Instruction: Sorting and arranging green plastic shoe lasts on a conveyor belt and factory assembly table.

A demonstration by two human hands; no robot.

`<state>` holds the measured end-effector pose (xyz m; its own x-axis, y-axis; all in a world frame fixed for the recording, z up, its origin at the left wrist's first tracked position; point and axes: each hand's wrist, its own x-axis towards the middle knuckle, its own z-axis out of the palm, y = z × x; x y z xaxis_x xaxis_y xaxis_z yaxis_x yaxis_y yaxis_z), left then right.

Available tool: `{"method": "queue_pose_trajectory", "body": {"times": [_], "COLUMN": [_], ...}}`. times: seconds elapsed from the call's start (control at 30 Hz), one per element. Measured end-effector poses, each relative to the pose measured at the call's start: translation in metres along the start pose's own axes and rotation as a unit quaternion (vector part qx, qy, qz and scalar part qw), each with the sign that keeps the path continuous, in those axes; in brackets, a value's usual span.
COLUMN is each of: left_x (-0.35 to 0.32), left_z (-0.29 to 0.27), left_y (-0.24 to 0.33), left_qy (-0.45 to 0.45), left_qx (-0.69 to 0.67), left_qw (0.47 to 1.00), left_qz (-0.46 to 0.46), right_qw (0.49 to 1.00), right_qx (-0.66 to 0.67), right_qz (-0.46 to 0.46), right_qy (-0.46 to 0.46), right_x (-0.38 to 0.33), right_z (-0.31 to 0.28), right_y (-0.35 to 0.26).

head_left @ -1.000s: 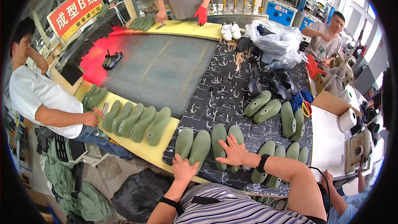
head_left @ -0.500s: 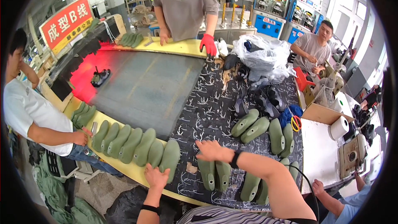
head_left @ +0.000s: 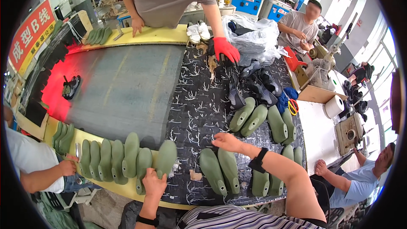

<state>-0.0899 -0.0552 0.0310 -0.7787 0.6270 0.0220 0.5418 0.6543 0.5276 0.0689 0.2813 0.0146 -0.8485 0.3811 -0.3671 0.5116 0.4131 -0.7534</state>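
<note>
Grips green shoe last (head_left: 168, 154) by its lower end in partly closed left hand (head_left: 154, 182), right of lasts row (head_left: 105, 161) along yellow board (head_left: 127, 191); holds right hand (head_left: 228, 142) loosely open, empty, above black-covered table (head_left: 186, 121).

Conveyor belt (head_left: 127, 85) lay left of surface (head_left: 190, 127) | row of shoe lasts (head_left: 117, 161) lined belt's near side | front pair (head_left: 210, 169) lay right of row | shoes (head_left: 263, 92) lay behind rear lasts (head_left: 255, 121) | paper roll (head_left: 334, 107) rested on right-hand side surface (head_left: 316, 129)
</note>
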Motion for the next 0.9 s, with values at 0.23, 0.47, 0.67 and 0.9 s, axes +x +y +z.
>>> {"method": "queue_pose_trajectory", "body": {"times": [0.23, 0.47, 0.67, 0.9], "left_x": [0.049, 0.102, 0.083, 0.030], "left_z": [-0.029, -0.031, 0.013, 0.032], "left_y": [0.046, 0.053, 0.050, 0.057], "left_qy": [-0.038, -0.078, -0.132, -0.187], "left_qx": [-0.087, -0.144, -0.138, -0.086], "left_qw": [0.979, 0.932, 0.936, 0.960], "left_qz": [0.179, 0.324, 0.297, 0.189], "right_qw": [0.919, 0.859, 0.885, 0.912], "right_qx": [0.336, 0.406, 0.333, 0.327], "right_qz": [0.090, 0.132, 0.168, 0.173], "right_qy": [-0.184, -0.284, -0.279, -0.177], "right_x": [0.046, 0.038, 0.012, -0.034], "right_z": [0.016, -0.031, -0.027, -0.001], "right_y": [-0.052, -0.056, -0.029, -0.009]}}
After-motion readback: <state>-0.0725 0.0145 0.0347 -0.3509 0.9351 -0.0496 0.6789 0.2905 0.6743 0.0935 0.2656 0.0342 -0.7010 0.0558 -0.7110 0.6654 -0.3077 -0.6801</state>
